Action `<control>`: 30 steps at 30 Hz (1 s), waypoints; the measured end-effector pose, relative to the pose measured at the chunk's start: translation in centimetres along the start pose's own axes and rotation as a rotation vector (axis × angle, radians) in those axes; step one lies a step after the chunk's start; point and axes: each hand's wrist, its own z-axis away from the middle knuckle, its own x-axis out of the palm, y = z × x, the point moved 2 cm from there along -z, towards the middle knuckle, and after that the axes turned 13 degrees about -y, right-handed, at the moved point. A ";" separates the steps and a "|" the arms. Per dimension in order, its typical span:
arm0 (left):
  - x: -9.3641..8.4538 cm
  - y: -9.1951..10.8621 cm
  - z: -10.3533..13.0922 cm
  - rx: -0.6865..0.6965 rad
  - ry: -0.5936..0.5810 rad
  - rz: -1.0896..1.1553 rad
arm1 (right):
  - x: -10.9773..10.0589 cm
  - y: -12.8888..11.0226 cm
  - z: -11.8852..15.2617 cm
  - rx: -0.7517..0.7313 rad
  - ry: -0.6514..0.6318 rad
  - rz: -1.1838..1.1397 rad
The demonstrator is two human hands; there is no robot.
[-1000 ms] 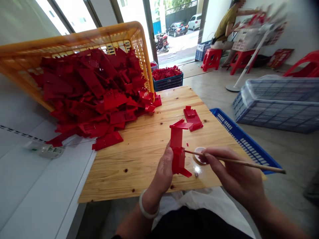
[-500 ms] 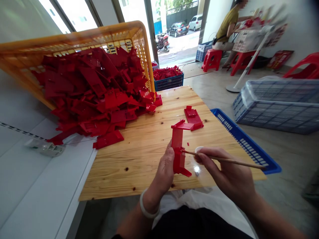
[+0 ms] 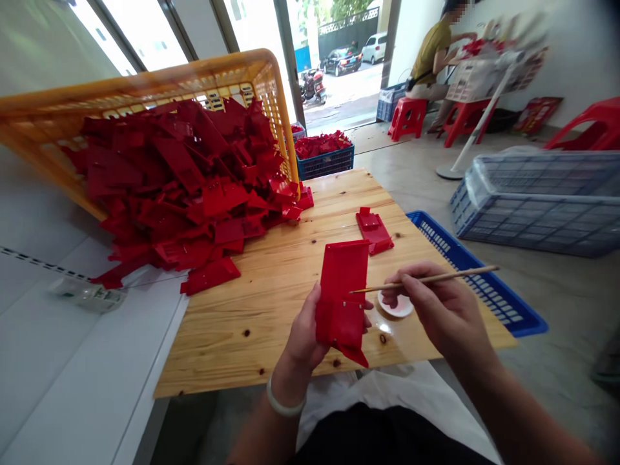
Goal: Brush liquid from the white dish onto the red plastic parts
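A flat red plastic part [image 3: 343, 278] with a bent lower flap is gripped in my left hand [image 3: 306, 326], its broad face turned up toward me. Two small light spots show near its middle. My right hand [image 3: 436, 303] pinches a thin wooden paintbrush [image 3: 436, 278], whose dark tip hovers over or touches the part's face; I cannot tell which. Under the right fingers sits a small white dish [image 3: 397, 307] on the wooden table [image 3: 271, 336]. Another red part [image 3: 374, 230] lies farther back on the table.
A yellow basket [image 3: 271, 71] tipped on its side spills a heap of red parts [image 3: 194, 194] at the left. A blue basket [image 3: 484, 290] stands off the right edge. Beyond are a blue crate of red pieces [image 3: 324, 158], a grey-blue crate [image 3: 537, 206] and a seated person [image 3: 431, 55].
My left hand has turned the red part from edge-on to face-on. The brush has lifted off its former spot and now lies more level, with its back end raised.
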 end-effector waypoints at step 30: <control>-0.3 0.2 -0.4 -0.036 -0.078 0.163 | 0.5 0.0 0.1 -0.006 0.009 -0.104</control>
